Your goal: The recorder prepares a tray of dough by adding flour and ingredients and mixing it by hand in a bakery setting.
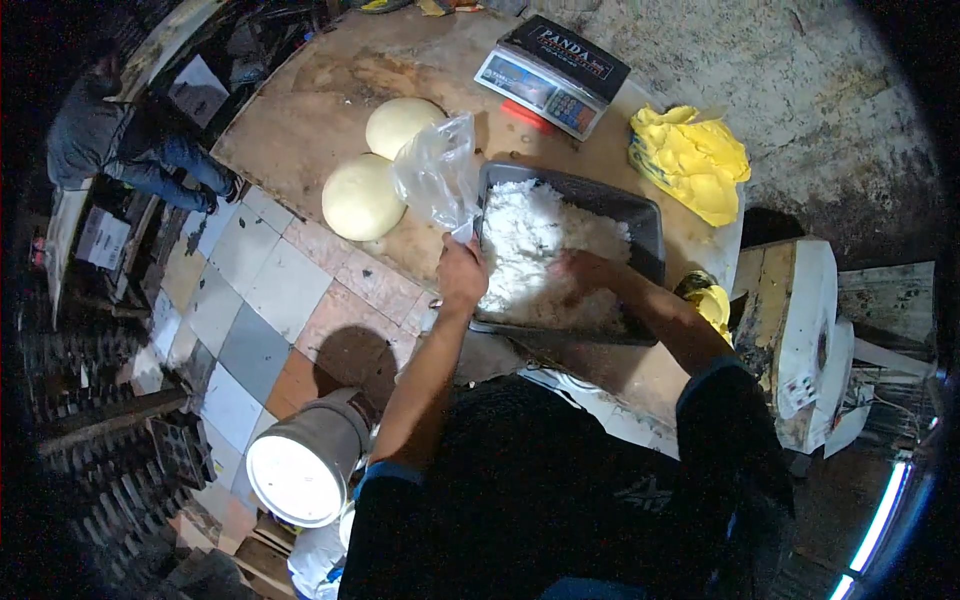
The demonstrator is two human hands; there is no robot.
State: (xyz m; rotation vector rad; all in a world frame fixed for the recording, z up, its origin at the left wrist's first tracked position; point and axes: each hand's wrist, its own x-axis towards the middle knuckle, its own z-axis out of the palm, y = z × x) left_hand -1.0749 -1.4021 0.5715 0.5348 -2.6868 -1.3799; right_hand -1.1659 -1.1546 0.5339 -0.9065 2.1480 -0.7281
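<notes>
My left hand (pixel 462 270) is closed around the gathered end of a clear plastic bag (pixel 437 172), which stands up and leans against two smooth rounds of dough. The nearer dough ball (pixel 362 198) and the farther dough ball (pixel 402 126) sit side by side on the table. In a dark grey rectangular tub (pixel 655 240) lies a heap of white, crumbly, flour-like stuff (pixel 520 240). Reaching over the tub's right side, my right hand (pixel 578 272) has its fingers down in the heap; shadow and powder hide them.
A digital scale (pixel 540 90) with a black top stands at the table's far side, a red object (pixel 527 115) beside it. Yellow fat-like mass (pixel 690 160) lies at right. A lidded bucket (pixel 300 475) stands on the tiled floor. Another person (pixel 130 145) is at far left.
</notes>
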